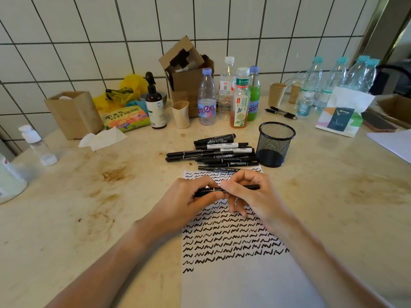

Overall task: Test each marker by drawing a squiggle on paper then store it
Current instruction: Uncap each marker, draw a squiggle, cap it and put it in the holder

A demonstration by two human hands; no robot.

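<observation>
Marker [226, 189] lies crosswise over the paper [233, 241], left hand [189, 196] and right hand [249, 192] both pinching it, the right nearer the cup [275, 147] beyond, right of the pile [213, 152].

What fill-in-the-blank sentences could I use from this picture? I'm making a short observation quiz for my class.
1. Both hands, left hand and right hand, grip one black ____ over the paper.
2. The mesh pen cup holds ____ markers.
3. The pile of markers lies to the ____ of the cup.
4. The paper's rows are filled with black ____.

Missing words: marker; no; left; squiggles
</observation>
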